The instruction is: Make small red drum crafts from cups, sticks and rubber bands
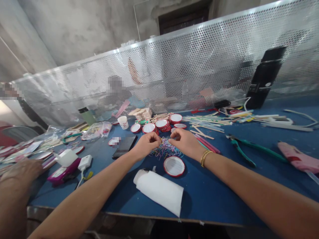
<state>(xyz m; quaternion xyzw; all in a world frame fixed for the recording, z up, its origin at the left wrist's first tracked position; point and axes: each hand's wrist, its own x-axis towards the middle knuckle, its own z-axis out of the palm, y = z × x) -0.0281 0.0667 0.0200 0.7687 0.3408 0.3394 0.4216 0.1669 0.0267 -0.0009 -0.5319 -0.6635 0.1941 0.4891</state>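
Note:
My left hand (pixel 147 145) is closed in a pinch at the left side of a tangled pile of thin coloured strands (pixel 165 150). What its fingertips hold is too small to make out; a speck of yellow shows there. Opposite it, my right hand (pixel 186 142) has thumb and fingers curled together over the pile's right side, and anything between them is hidden. Just below the pile lies a round white disc with a red rim (pixel 174 166). Nearer the table edge rests a white paper packet or roll (pixel 160 191). Stacks of similar red-rimmed discs (pixel 161 123) stand behind my hands.
On the right lie green-handled pliers (pixel 259 148) and a pink glue gun (pixel 296 156). Thin sticks (pixel 206 122) spread behind. A phone (pixel 124 146), paper cup (pixel 123 122) and purple object (pixel 63 172) are leftward. Another person's hand (pixel 25 169) reaches in. Perforated metal (pixel 174 66) borders the back.

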